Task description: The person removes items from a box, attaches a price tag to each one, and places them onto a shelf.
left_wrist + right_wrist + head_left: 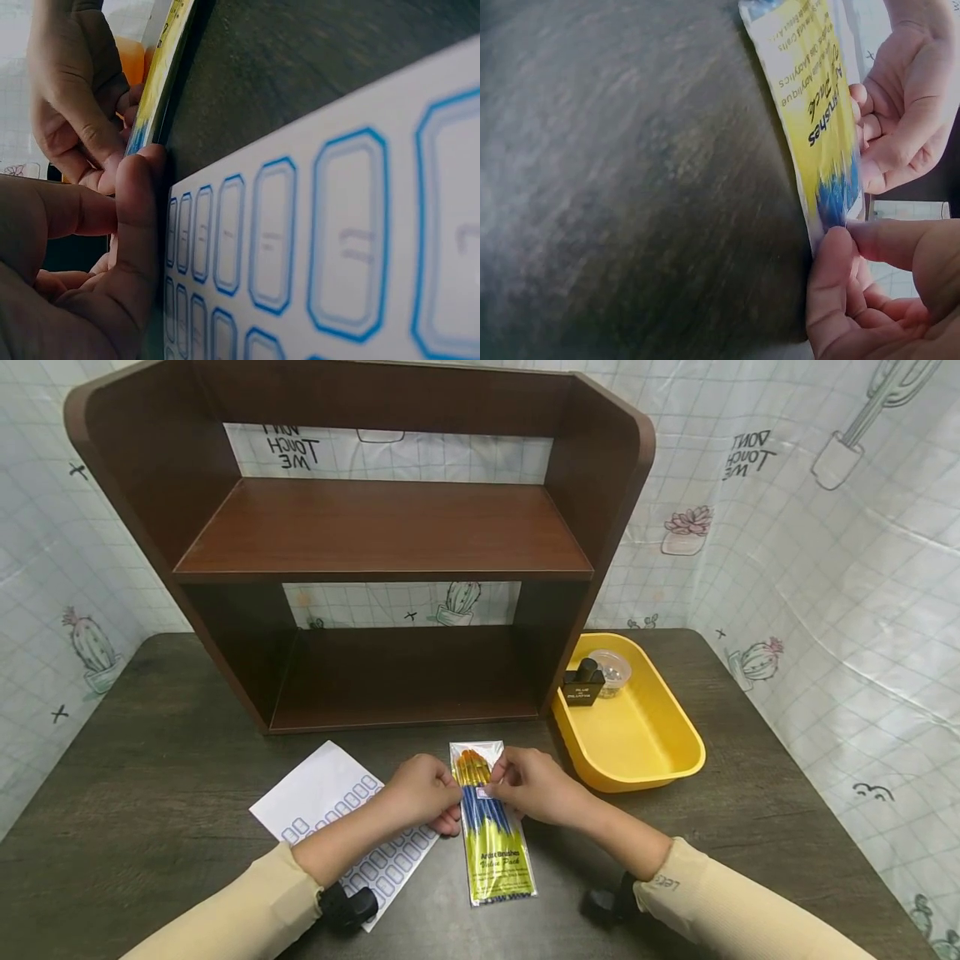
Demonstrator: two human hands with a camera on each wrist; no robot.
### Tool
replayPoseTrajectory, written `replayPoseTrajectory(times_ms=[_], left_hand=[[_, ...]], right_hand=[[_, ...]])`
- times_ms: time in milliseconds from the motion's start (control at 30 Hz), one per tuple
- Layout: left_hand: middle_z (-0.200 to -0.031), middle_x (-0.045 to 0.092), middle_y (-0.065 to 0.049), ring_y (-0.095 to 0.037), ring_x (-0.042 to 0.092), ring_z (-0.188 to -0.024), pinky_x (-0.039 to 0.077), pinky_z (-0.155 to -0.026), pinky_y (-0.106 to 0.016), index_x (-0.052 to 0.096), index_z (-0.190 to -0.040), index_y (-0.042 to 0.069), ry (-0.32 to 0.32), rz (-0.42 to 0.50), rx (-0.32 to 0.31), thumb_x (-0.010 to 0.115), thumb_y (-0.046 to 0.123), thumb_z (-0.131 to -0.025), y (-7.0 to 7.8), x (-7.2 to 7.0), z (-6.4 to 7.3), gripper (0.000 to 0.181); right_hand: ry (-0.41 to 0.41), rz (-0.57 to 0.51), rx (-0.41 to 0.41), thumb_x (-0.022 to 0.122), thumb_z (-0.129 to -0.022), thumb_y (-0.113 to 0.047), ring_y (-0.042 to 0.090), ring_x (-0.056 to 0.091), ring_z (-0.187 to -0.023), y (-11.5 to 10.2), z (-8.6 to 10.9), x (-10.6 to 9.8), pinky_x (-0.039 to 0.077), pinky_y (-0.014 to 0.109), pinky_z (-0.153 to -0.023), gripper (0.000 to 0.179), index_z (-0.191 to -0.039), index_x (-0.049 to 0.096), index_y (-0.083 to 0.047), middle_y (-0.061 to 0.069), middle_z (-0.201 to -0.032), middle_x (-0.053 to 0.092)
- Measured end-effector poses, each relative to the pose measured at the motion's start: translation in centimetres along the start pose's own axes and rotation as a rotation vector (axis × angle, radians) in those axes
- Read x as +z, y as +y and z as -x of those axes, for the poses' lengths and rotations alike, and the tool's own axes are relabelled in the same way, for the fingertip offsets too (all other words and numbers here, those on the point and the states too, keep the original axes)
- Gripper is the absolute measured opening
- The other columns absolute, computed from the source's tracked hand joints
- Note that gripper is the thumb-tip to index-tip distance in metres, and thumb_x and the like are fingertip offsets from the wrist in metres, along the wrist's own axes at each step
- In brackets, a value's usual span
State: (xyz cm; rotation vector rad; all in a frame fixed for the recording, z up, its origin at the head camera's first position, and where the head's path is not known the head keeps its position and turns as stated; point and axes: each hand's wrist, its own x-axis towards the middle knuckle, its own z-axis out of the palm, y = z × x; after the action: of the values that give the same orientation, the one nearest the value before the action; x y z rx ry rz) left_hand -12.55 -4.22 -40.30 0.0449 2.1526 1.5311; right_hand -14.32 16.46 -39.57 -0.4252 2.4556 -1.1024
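Note:
A clear-fronted pack of paintbrushes (495,852) with blue handles and orange bristles lies on the table, bristle end away from me. A small bordered sticker label (482,793) sits across its upper part. My right hand (542,785) pinches at this label with thumb and forefinger. On the other side, my left hand (423,792) grips the pack's left edge; the fingertips are partly hidden. Partly under my left forearm is a white sheet of blue-bordered sticker labels (390,864), seen close up in the left wrist view.
A dark brown two-level shelf (382,531) stands at the back of the table (135,827). To its right is a yellow tray (637,735) with a black bottle (583,687) and a small clear round container (611,670). A printed curtain surrounds the table.

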Motion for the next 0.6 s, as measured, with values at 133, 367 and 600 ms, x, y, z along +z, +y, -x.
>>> replayPoseTrajectory(times_ms=[133,367,600], left_hand=[[-0.067,0.067,-0.009,-0.007,0.065,-0.050,0.061,-0.055,-0.026,0.065,-0.085,-0.007,-0.010,0.045,0.002,0.057,-0.003,-0.095,0.1,-0.1,0.0,0.014],[-0.069,0.068,-0.009,-0.008,0.067,-0.055,0.063,-0.061,-0.027,0.065,-0.090,-0.010,-0.004,0.119,0.031,0.057,-0.001,-0.096,-0.2,0.0,-0.1,0.013],[-0.078,0.069,-0.009,-0.010,0.069,-0.066,0.065,-0.071,-0.031,0.064,-0.102,-0.013,0.026,0.234,0.077,0.053,0.000,-0.094,-1.2,0.5,-0.3,0.019]], right_hand=[[-0.012,-0.028,-0.009,0.073,-0.096,-0.006,0.013,0.060,-0.060,0.2,0.0,-0.2,0.058,0.029,-0.055,0.013,-0.100,0.062,0.000,0.008,-0.076,0.064],[-0.010,-0.054,-0.022,0.070,-0.097,-0.004,0.012,0.061,-0.062,0.6,0.0,-0.1,0.059,0.029,-0.057,0.013,-0.103,0.060,0.001,0.008,-0.076,0.064],[0.016,-0.068,-0.028,0.072,-0.097,-0.008,0.015,0.062,-0.062,0.9,0.9,-0.1,0.058,0.028,-0.056,0.017,-0.106,0.059,0.000,0.008,-0.077,0.062]])
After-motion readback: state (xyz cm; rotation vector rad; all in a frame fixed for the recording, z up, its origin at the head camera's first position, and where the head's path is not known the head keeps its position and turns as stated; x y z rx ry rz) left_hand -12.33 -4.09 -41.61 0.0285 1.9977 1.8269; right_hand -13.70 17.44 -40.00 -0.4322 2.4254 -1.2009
